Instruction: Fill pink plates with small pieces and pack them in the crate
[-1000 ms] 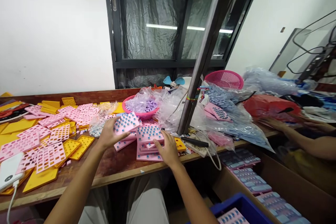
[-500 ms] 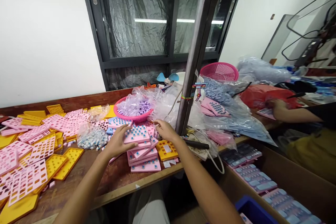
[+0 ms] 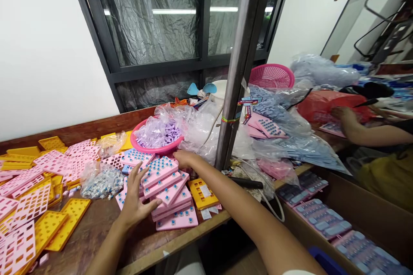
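A slanted stack of pink keyboard plates (image 3: pixel 176 184) studded with blue switches stands near the table's front edge. My left hand (image 3: pixel 134 197) is at the stack's left side, thumb and fingers spread apart, with nothing held. Whether it touches the plates I cannot tell. Behind the stack my right hand (image 3: pixel 183 159) reaches down by the rim of a pink basket (image 3: pixel 155 149); its fingers are hidden. That basket holds purple pieces (image 3: pixel 172 132) and clear plastic bags. A yellow plate (image 3: pixel 203 192) lies under my right forearm.
A metal post (image 3: pixel 230 99) rises close to my right arm. Pink grid plates (image 3: pixel 32 206) and yellow plates (image 3: pixel 69 221) cover the left side, beside a bag of small pieces (image 3: pixel 103 182). A co-worker's hand (image 3: pixel 345 116) is far right, above a box of keyboards (image 3: pixel 322 217).
My right hand has moved down behind the stack, towards the basket's rim. My left hand has drawn off the top plate and spread its fingers. The view has shifted.
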`<state>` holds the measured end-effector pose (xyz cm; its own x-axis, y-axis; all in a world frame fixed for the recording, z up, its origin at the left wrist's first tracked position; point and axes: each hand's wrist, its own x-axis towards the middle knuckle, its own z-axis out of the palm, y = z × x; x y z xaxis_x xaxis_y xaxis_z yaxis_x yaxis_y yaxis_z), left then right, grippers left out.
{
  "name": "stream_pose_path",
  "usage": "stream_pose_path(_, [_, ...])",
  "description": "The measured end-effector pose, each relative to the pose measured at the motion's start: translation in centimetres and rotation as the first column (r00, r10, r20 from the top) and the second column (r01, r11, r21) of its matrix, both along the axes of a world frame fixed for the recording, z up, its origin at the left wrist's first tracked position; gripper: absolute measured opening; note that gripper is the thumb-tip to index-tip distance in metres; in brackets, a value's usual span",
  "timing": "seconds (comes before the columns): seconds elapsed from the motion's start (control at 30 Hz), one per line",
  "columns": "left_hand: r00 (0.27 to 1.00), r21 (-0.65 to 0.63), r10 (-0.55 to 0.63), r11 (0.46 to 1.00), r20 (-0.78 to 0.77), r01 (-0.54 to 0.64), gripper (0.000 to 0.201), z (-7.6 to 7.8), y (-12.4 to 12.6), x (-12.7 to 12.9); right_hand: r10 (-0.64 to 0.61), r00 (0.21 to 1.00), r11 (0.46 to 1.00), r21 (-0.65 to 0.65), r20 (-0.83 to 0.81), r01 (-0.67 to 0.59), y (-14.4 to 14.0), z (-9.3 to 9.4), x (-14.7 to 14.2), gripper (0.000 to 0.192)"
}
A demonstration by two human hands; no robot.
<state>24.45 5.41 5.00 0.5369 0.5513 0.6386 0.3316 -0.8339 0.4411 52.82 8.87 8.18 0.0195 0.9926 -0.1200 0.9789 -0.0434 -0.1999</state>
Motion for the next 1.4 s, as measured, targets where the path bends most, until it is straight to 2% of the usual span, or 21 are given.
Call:
stream_pose_path(0.1, [0.999,0.131,0.004,0.991,-0.043,0.002,0.097,-0.1,-1.2,0.9,0.062,0.998,0.997,-0.037,-0.001,-0.062,0.0,0.0,0.5,0.042])
stream_pose_path(0.17, [0.997,0.191,-0.006,0.981,-0.073,0.019,0.084,-0.2,-1.7,1.7,0.058,0.998,0.997,-0.053,0.002,-0.058,0.2,-0.1,0.7,0.039])
stream_pose_path(0.27, [0.999,0.193,-0.011,0.981,-0.051,0.02,0.059,-0.5,-1.8,2.3,0.031,1.0,0.997,-0.073,0.0,-0.031,0.5,0.0,0.9,0.036])
stream_pose_path(0.4, [0.998,0.143,0.033,0.989,0.05,-0.04,0.05,-1.0,-1.3,1.6,0.005,1.0,1.0,-0.02,-0.028,-0.005,0.2,1.5,0.7,0.046])
stream_pose_path(0.5, [0.99,0.113,0.07,0.99,0.125,-0.084,0.044,-1.5,-1.0,1.0,-0.013,1.0,0.996,0.091,-0.024,0.016,-1.6,3.6,0.3,0.047])
stream_pose_path(0.57, [0.987,0.102,0.071,0.991,0.142,-0.085,0.044,-1.8,-0.9,0.8,-0.042,0.999,0.976,0.214,0.004,0.041,-3.7,5.2,0.1,0.041])
stream_pose_path(0.63, [0.988,0.101,0.065,0.992,0.139,-0.079,0.047,-1.9,-0.9,0.8,-0.081,0.997,0.932,0.353,-0.022,0.083,-6.4,6.8,0.3,0.035])
stream_pose_path(0.73, [0.993,0.111,0.052,0.992,0.105,-0.063,0.051,-1.7,-1.1,0.9,-0.079,0.951,0.821,0.522,-0.298,0.232,-11.0,8.3,1.7,0.041])
stream_pose_path(0.77, [0.996,0.118,0.04,0.992,0.082,-0.049,0.053,-1.5,-1.2,1.0,-0.03,0.898,0.763,0.57,-0.439,0.304,-12.5,8.5,2.3,0.047])
stream_pose_path(0.83, [1.0,0.135,0.0,0.991,0.026,-0.004,0.059,-0.9,-1.3,1.3,0.158,0.714,0.629,0.627,-0.683,0.46,-15.2,8.0,3.5,0.058])
stream_pose_path(0.87, [1.0,0.142,-0.025,0.989,-0.004,0.025,0.063,-0.6,-1.2,1.5,0.24,0.614,0.577,0.619,-0.752,0.533,-16.3,7.4,4.0,0.059])
stream_pose_path(0.9, [0.998,0.146,-0.052,0.988,-0.035,0.057,0.068,-0.3,-1.2,1.8,0.289,0.521,0.553,0.584,-0.803,0.594,-17.2,6.5,4.3,0.059])
stream_pose_path(1.0, [0.98,0.122,-0.13,0.981,-0.148,0.148,0.074,0.5,-0.7,2.8,0.306,0.277,0.571,0.409,-0.911,0.712,-19.1,3.3,4.5,0.059])
stream_pose_path(1.13, [0.965,0.051,-0.155,0.984,-0.213,0.169,0.068,0.9,0.2,4.7,0.34,0.013,0.583,0.221,-0.94,0.782,-20.2,-0.3,3.3,0.064])
stream_pose_path(1.27, [0.972,0.033,-0.128,0.99,-0.195,0.137,0.064,1.2,0.2,6.4,0.333,-0.15,0.606,0.089,-0.931,0.791,-20.2,-1.7,1.8,0.061])
stream_pose_path(1.4, [0.999,0.011,-0.034,0.999,-0.023,0.034,0.046,1.9,-1.5,5.8,0.359,-0.299,0.597,-0.028,-0.884,0.802,-20.0,-1.7,0.5,0.049])
